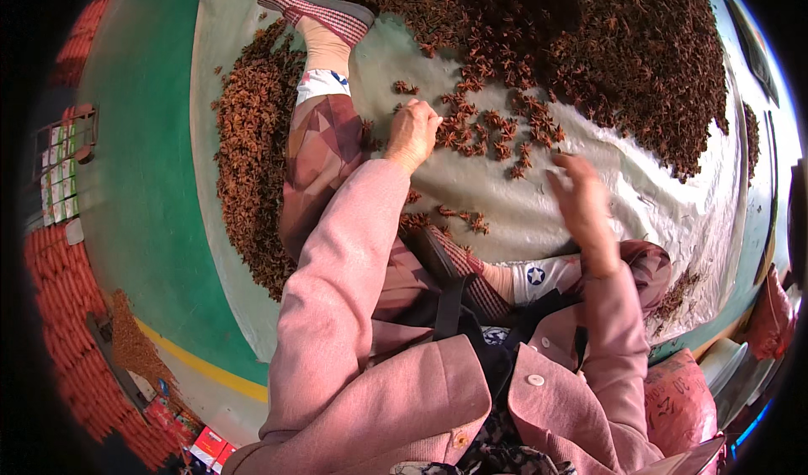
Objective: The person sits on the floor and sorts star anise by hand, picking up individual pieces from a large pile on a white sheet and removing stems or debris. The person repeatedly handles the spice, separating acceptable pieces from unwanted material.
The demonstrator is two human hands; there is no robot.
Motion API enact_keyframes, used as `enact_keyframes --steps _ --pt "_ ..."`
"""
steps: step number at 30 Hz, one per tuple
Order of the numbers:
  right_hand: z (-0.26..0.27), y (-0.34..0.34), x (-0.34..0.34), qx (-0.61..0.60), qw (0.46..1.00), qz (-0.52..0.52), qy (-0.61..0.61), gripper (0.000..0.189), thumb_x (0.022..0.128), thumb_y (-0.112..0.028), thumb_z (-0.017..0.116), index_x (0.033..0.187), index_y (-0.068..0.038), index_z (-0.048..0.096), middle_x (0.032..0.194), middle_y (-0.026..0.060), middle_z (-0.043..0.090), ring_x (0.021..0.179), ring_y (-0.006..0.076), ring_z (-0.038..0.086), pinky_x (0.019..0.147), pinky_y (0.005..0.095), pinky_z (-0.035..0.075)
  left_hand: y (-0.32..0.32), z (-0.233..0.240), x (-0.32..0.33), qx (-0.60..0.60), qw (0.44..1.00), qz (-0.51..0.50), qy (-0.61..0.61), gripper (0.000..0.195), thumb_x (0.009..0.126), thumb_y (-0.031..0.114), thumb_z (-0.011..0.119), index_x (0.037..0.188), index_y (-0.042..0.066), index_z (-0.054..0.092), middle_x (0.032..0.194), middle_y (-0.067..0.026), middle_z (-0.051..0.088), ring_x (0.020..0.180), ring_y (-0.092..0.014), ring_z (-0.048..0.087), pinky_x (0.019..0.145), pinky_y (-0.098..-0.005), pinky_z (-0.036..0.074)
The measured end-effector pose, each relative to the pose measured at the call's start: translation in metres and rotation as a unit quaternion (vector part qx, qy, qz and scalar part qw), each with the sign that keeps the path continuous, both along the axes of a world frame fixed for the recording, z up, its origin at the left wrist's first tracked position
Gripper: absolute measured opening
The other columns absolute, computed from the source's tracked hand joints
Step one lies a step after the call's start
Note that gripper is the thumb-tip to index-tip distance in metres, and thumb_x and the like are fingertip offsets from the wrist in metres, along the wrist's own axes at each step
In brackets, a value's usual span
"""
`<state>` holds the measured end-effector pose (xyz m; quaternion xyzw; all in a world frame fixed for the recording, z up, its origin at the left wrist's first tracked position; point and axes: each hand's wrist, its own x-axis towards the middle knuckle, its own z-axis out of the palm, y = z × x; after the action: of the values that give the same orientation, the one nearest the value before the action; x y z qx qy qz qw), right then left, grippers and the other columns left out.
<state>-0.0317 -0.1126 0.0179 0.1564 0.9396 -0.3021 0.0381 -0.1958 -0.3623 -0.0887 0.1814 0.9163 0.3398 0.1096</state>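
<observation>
My left hand [413,131] is curled in a loose fist over the pale plastic sheet [379,52], at the left edge of some scattered star anise [473,131]. Its fingers hide whether anything is inside. To the right, my right hand [582,207] is blurred, with thumb and fingers apart and nothing visible between them. It hangs over the sheet just below and right of the scattered pods. A few more star anise [476,222] lie near my bent leg's shoe [457,254]. Beyond both hands spreads a large dark heap of star anise [637,52].
Left of my outstretched leg [322,147] lies a long pile of redder star anise [249,159]. A green floor [145,178] borders the sheet. Stacked red sacks [63,285] stand at far left. A pink printed sack [682,405] sits at lower right beside pale basins [723,364].
</observation>
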Motion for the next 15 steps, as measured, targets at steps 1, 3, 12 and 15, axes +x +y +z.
enact_keyframes --steps 1,3,12,15 --pt "-0.018 -0.018 -0.004 -0.088 0.995 0.038 0.021 0.034 0.090 -0.021 0.070 0.116 -0.001 0.063 0.105 0.0150 0.068 0.096 0.0343 0.066 0.081 0.0427 0.053 0.003 0.006 0.008 0.009 1.000 0.012 0.019 0.018 0.086 0.015 0.073 0.085 -0.001 0.066 0.091 -0.0169 0.064 0.086 -0.031 0.063 0.079 -0.0402 0.051" --pt "-0.051 -0.058 -0.020 -0.092 0.984 0.074 0.133 0.043 0.092 -0.023 0.069 0.126 0.000 0.057 0.110 0.0191 0.068 0.099 0.0350 0.066 0.085 0.0429 0.053 0.008 0.025 0.031 0.105 0.990 0.068 -0.059 0.019 0.090 0.020 0.069 0.092 0.002 0.066 0.089 -0.0093 0.063 0.084 -0.020 0.060 0.076 -0.0343 0.048" --pt "-0.018 -0.085 -0.057 -0.376 0.919 0.107 -0.050 0.033 0.103 -0.031 0.053 0.115 -0.001 0.061 0.090 0.0180 0.067 0.078 0.0349 0.066 0.069 0.0398 0.053 -0.011 0.074 0.106 0.372 0.850 0.099 -0.360 0.023 0.101 0.026 0.060 0.089 0.007 0.062 0.073 0.0076 0.051 0.067 -0.002 0.044 0.060 -0.0212 0.038" --pt "-0.027 -0.071 -0.088 0.066 0.955 0.284 0.058 0.035 0.095 -0.037 0.063 0.102 -0.003 0.062 0.094 0.0154 0.066 0.074 0.0303 0.068 0.062 0.0417 0.055 0.026 0.075 0.130 0.202 0.886 -0.049 -0.414 0.013 0.090 0.007 0.058 0.096 0.000 0.068 0.084 -0.0052 0.066 0.077 -0.011 0.058 0.068 -0.0270 0.048"
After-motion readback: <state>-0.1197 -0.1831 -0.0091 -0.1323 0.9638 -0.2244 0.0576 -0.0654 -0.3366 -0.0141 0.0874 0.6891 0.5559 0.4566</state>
